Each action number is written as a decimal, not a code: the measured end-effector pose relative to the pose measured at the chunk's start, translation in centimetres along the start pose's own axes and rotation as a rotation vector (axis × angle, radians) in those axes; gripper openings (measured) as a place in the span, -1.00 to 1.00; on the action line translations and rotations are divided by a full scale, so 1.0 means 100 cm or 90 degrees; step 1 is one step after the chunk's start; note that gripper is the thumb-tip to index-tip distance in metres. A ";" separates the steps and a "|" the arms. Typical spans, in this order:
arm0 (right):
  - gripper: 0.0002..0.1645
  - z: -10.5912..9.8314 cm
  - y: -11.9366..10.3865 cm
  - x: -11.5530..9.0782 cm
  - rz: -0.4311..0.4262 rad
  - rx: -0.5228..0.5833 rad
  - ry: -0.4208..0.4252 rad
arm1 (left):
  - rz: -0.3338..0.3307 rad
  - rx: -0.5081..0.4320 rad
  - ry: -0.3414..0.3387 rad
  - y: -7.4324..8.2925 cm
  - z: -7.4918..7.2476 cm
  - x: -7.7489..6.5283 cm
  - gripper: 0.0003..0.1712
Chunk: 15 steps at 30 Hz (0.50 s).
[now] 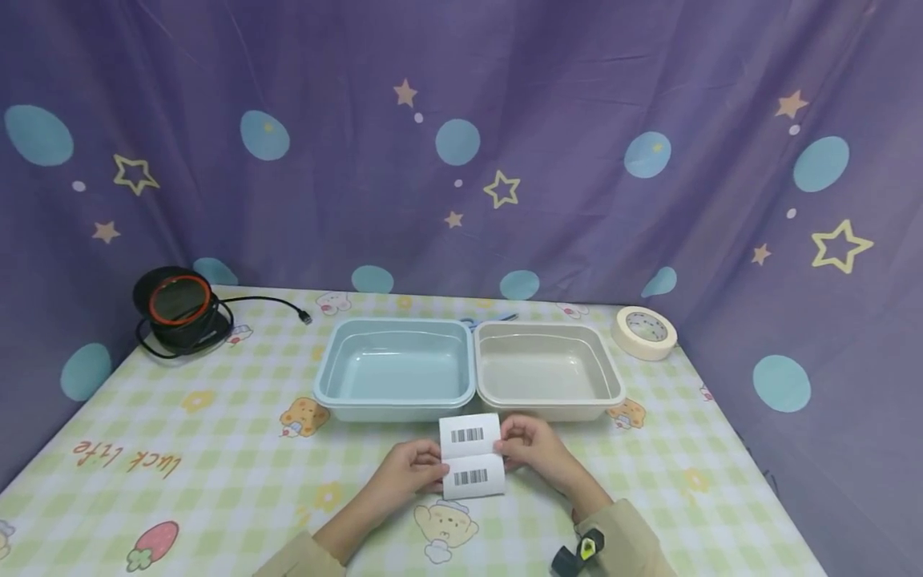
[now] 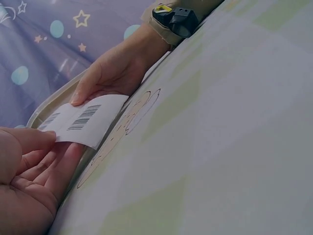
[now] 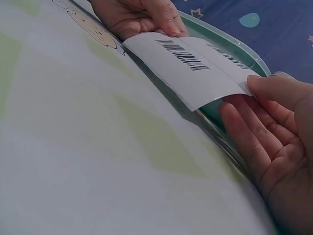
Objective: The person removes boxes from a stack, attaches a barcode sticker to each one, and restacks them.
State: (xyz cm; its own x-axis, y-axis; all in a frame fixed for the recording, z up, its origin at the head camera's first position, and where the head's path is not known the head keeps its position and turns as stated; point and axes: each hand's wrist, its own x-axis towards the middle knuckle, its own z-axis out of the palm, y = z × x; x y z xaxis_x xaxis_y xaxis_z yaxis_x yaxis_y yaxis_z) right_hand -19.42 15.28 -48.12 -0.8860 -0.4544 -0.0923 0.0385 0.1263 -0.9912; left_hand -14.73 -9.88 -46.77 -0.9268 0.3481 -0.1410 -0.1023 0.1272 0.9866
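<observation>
A white sheet of two barcode labels [image 1: 472,461] is held up in front of the bins, with a crease or seam between its halves. My left hand [image 1: 409,474] pinches its left edge between thumb and fingers. On the opposite edge, my right hand [image 1: 539,450] pinches it near the upper label. In the left wrist view the label sheet [image 2: 90,120] bows slightly between both hands. From the right wrist, the right thumb lies on top of the sheet [image 3: 181,68] with fingers beneath.
Behind the hands stand a light blue bin [image 1: 395,413] and a beige bin [image 1: 551,411], side by side. Blue-handled scissors [image 1: 497,319] lie partly hidden behind them. A masking tape roll [image 1: 644,333] sits at right; a black device with cable [image 1: 180,312] stands far left.
</observation>
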 end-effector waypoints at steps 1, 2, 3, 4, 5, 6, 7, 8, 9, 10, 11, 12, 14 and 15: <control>-0.73 0.000 0.000 0.000 0.001 -0.002 -0.001 | -0.001 -0.004 0.000 0.000 0.000 0.000 -0.72; -0.72 0.000 0.000 -0.001 0.002 -0.004 -0.002 | -0.001 -0.008 0.000 0.000 0.001 0.000 -0.74; -0.71 -0.001 0.000 -0.002 0.004 -0.007 -0.002 | -0.002 -0.010 -0.001 0.000 0.001 0.001 -0.74; -0.71 -0.001 0.000 -0.001 0.005 -0.008 -0.003 | -0.002 -0.011 -0.001 0.001 0.001 0.000 -0.75; -0.71 -0.001 0.000 -0.001 0.006 -0.009 -0.003 | -0.001 -0.012 -0.001 0.001 0.000 0.000 -0.75; -0.71 -0.001 -0.001 -0.001 0.006 -0.010 -0.002 | 0.001 -0.013 -0.002 0.002 0.000 0.000 -0.75; -0.71 -0.001 -0.001 -0.001 0.005 -0.010 -0.002 | 0.001 -0.013 -0.002 0.002 0.000 0.000 -0.75; -0.71 -0.001 -0.001 -0.001 0.003 -0.009 -0.002 | 0.002 -0.012 -0.001 0.003 0.000 0.000 -0.75; -0.70 -0.001 -0.001 -0.001 0.001 -0.009 -0.001 | 0.002 -0.011 0.001 0.003 0.001 0.000 -0.76; -0.69 -0.001 -0.001 -0.001 -0.001 -0.008 -0.001 | 0.000 -0.009 0.004 0.003 0.001 0.000 -0.76; -0.68 -0.001 -0.001 -0.001 -0.003 -0.007 -0.001 | -0.003 -0.006 0.007 0.003 0.001 0.000 -0.77; -0.67 -0.001 -0.001 -0.002 -0.004 -0.006 -0.001 | -0.005 -0.003 0.010 0.002 0.002 0.000 -0.77; -0.65 -0.001 0.000 -0.002 -0.001 -0.005 -0.001 | -0.014 0.000 0.015 0.001 0.002 0.000 -0.79; -0.65 -0.001 0.000 -0.002 0.002 -0.005 -0.001 | -0.018 0.000 0.015 0.000 0.002 0.000 -0.79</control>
State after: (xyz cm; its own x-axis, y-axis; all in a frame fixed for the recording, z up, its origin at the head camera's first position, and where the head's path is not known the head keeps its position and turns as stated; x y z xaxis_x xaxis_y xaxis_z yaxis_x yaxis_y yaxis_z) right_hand -19.23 15.43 -48.07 -0.8848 -0.4559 -0.0960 0.0381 0.1346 -0.9902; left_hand -14.68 -9.70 -46.78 -0.9320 0.3221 -0.1663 -0.1280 0.1369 0.9823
